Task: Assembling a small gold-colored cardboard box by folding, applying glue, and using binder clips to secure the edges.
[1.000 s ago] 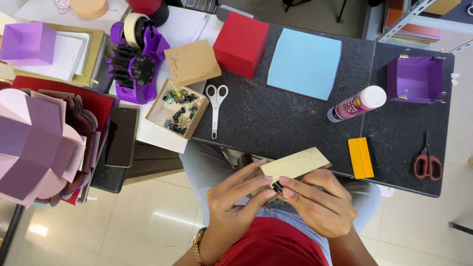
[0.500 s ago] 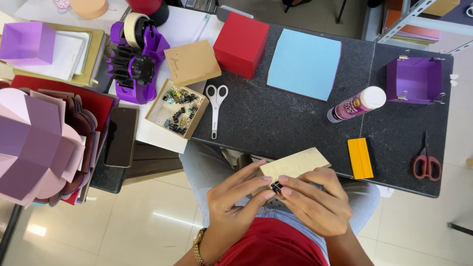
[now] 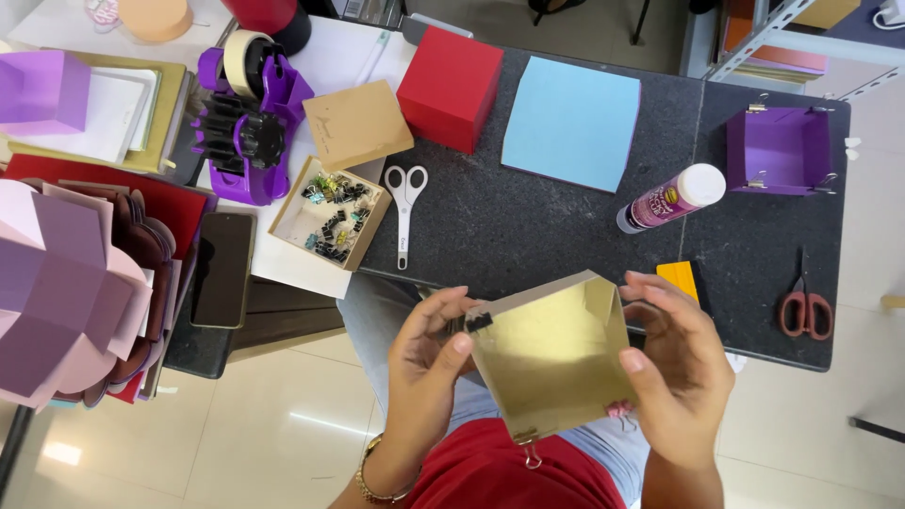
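Right now, between my two hands, I hold a shiny gold folded-card box shell, its open, mirror-like inside tilted up toward me. It sits over my lap, just short of the near edge of the black speckled table, which lies beyond my grip. My left hand pinches the shell's left wall, thumb on the inside and fingers behind, so it is clamped on the card. My right hand closes on the right wall the same way, fingertips curled over the rim. Both hands are equally near; the shell spans the gap from one grip to the other.

Beyond my left hand, further out, stand a purple tape dispenser, a red cube box and a light blue paper sheet. An open tan box of binder clips and white-handled scissors lie closer. Beyond my right hand sits a purple-labelled glue bottle on its side.

Smallest of all, a black binder clip grips the shell's upper left corner, beside my left thumb; a gold binder clip bites the lower rim nearest me.
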